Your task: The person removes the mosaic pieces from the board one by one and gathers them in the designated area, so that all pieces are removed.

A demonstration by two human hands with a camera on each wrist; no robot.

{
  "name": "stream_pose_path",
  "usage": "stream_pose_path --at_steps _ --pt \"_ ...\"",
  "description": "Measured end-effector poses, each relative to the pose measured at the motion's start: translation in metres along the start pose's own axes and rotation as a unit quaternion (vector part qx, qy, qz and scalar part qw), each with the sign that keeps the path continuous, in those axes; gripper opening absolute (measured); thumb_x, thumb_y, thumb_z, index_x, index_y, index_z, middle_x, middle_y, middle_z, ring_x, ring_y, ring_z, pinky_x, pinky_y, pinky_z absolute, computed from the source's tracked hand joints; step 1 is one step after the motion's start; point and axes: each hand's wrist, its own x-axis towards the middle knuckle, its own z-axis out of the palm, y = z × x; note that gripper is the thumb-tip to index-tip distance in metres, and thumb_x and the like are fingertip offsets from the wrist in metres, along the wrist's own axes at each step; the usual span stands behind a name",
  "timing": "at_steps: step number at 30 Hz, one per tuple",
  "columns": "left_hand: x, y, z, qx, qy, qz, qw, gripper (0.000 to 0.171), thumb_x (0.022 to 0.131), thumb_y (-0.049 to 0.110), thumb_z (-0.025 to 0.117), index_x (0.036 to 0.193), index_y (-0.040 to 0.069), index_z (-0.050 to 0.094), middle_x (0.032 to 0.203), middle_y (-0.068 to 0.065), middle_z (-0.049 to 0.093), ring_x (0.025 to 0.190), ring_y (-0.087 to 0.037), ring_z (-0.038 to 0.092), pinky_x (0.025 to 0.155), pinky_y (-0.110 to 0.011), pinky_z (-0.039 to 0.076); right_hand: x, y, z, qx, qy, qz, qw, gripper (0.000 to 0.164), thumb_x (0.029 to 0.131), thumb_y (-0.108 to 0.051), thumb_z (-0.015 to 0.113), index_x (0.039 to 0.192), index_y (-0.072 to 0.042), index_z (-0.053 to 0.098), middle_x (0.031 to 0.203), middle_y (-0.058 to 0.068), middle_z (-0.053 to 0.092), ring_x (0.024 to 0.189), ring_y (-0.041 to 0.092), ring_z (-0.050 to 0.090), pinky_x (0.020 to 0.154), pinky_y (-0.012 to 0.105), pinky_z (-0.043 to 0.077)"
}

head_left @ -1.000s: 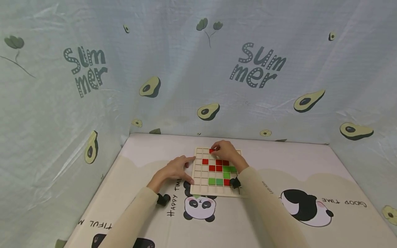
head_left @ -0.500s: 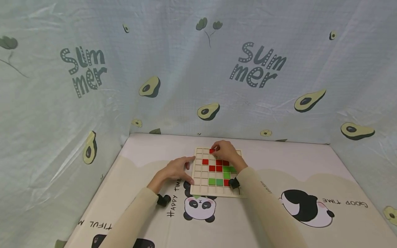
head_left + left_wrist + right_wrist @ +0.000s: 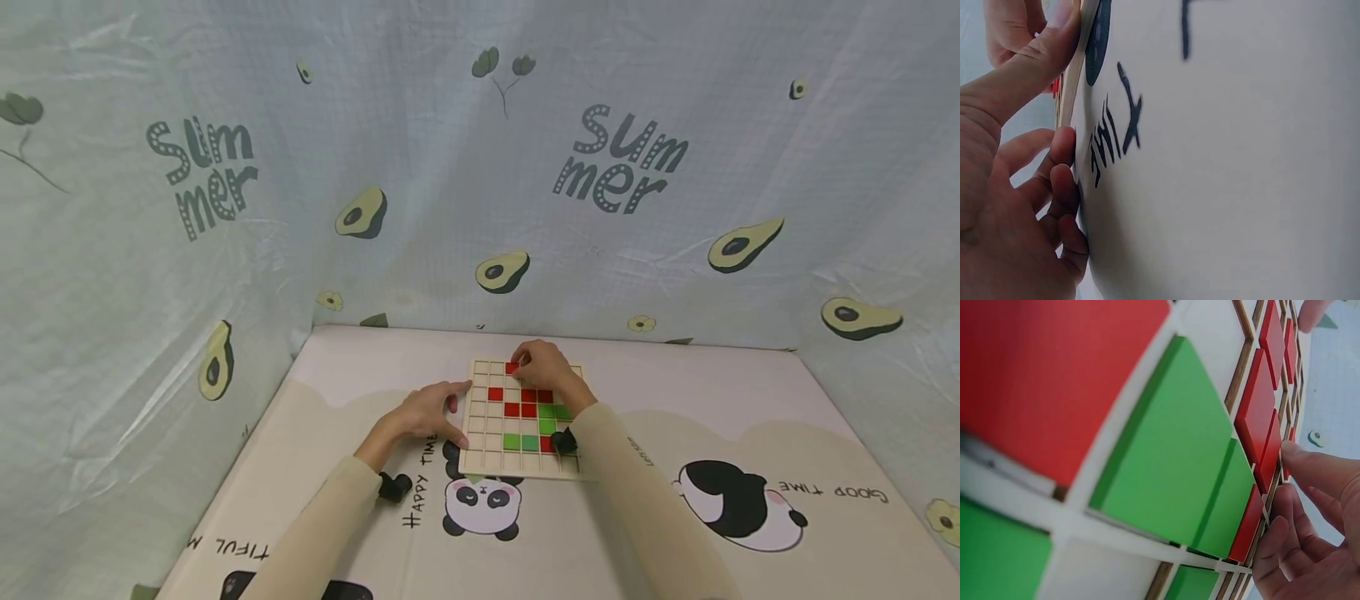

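Observation:
A pale wooden grid board (image 3: pixel 480 457) lies flat on the table, with red and green square tiles in some of its cells. My left hand (image 3: pixel 426 412) rests along its left side, thumb and index finger spread. In the left wrist view the left thumb (image 3: pixel 1041 62) touches the board edge (image 3: pixel 1072 84), and the other fingers bend loosely. My right hand (image 3: pixel 546 367) is over the far part of the board, pinching a red tile (image 3: pixel 512 367) in the far row. In the right wrist view that tile (image 3: pixel 1291 434) is mostly hidden behind the thumb (image 3: pixel 1310 464).
More red tiles (image 3: pixel 521 410) and green tiles (image 3: pixel 512 442) sit in the grid's middle and near rows. The patterned tablecloth (image 3: pixel 375 550) extends around the board. A hanging sheet with avocado prints (image 3: pixel 435 150) encloses the back and sides.
Both hands hold almost the same places; the right fingers stay at the far red tile. The head view has shifted very slightly.

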Motion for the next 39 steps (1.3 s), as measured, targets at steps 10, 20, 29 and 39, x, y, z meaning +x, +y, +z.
stream_pose_path --at_steps 10,20,29,39 --pt "-0.0015 0.0014 -0.0003 0.005 -0.002 0.0 1.0 0.11 0.063 0.032 0.1 0.158 0.016 0.045 0.1 -0.001 0.052 0.084 -0.016 0.049 0.074 -0.032 0.037 0.0026 -0.0001 0.0029 0.007 0.013 -0.003 1.0 0.022 0.092 -0.016 0.076 0.111 -0.005 0.072 0.106 0.01 0.069 0.097 0.023 0.06 0.093 0.042 0.052" --pt "-0.0007 0.0054 0.0 0.001 0.0 -0.009 1.0 0.111 0.062 0.035 0.1 0.157 0.017 0.046 0.1 -0.001 0.051 0.087 -0.017 0.049 0.076 -0.032 0.037 -0.0006 -0.0014 0.0017 0.019 0.023 -0.009 1.0 0.014 0.092 -0.01 0.075 0.104 -0.01 0.068 0.102 0.01 0.069 0.092 0.023 0.06 0.084 0.038 0.051" --pt "-0.0034 0.0048 0.0017 0.004 -0.002 -0.003 1.0 0.111 0.062 0.034 0.1 0.157 0.016 0.046 0.099 -0.001 0.051 0.086 -0.017 0.049 0.076 -0.033 0.037 -0.0036 -0.0002 0.0048 0.027 0.036 -0.007 0.999 0.008 0.095 -0.007 0.07 0.099 -0.013 0.067 0.098 0.009 0.069 0.089 0.023 0.059 0.082 0.038 0.05" --pt "-0.0047 0.0053 0.0008 0.014 -0.001 -0.002 0.9999 0.112 0.063 0.033 0.1 0.158 0.015 0.044 0.098 -0.002 0.05 0.085 -0.017 0.047 0.074 -0.032 0.035 -0.007 0.0021 -0.0003 0.081 0.064 -0.019 0.994 0.006 0.099 -0.011 0.066 0.105 -0.012 0.067 0.102 0.009 0.069 0.092 0.022 0.058 0.081 0.035 0.05"
